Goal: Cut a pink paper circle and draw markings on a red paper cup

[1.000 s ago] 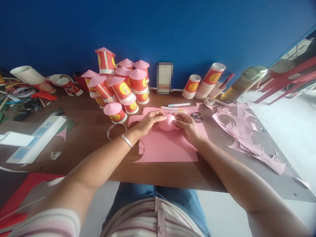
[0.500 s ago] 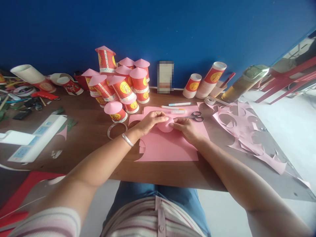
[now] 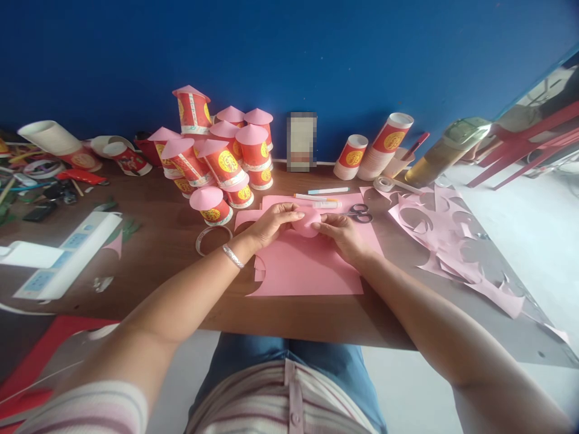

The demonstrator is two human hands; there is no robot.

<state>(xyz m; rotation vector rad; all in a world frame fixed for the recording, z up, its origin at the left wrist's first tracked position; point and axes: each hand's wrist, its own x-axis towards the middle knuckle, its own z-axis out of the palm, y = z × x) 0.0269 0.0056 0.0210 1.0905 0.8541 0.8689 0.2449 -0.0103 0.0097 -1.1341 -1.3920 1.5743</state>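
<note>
Between my two hands is a round piece of pink paper (image 3: 306, 224), held above larger pink sheets (image 3: 312, 271). My left hand (image 3: 281, 220) pinches its left side with the thumb on top. On its right side, my right hand (image 3: 338, 234) grips the edge between thumb and fingers. Just behind my right hand lie black-handled scissors (image 3: 362, 213), their blades partly hidden. A white marker (image 3: 326, 205) and an orange-tipped pen (image 3: 312, 198) rest on the sheets beyond my fingers, with a blue-tipped pen (image 3: 329, 190) farther back.
Several red paper cups with pink cone tops (image 3: 226, 163) are stacked at the back left. Stacked cups (image 3: 384, 147), a tape roll (image 3: 384, 184) and a bottle (image 3: 446, 150) stand back right. Pink scraps (image 3: 446, 241) lie right; a power strip (image 3: 67, 256) lies left.
The pink paper round has tilted and shifted slightly up between my fingers, its lower edge higher than before. Both hands keep nearly the same place and hold.
</note>
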